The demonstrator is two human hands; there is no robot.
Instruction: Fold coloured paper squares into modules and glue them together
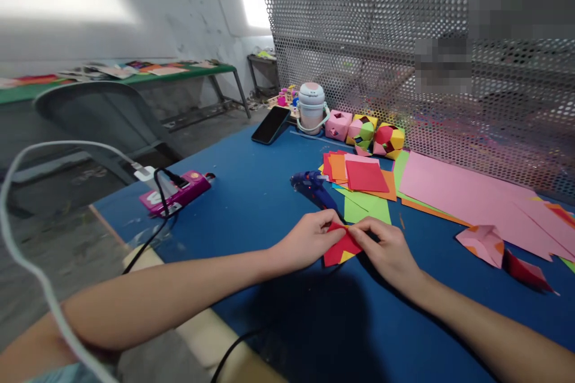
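My left hand (309, 238) and my right hand (386, 248) meet over the blue table (251, 203), both pinching a small folded red paper piece (340, 246) with a yellow corner showing at its lower edge. The paper lies low on the table surface between my fingertips. A blue glue gun (312, 187) rests just beyond my left hand. A stack of red, orange and green paper squares (362, 182) lies right behind the folded piece.
Large pink sheets (471, 197) cover the right side, with folded pink and red pieces (487, 244) near them. Three paper cubes and balls (366, 130), a white lidded cup (311, 106) and a phone (271, 124) stand by the perforated metal screen. A pink power strip (177, 191) sits left.
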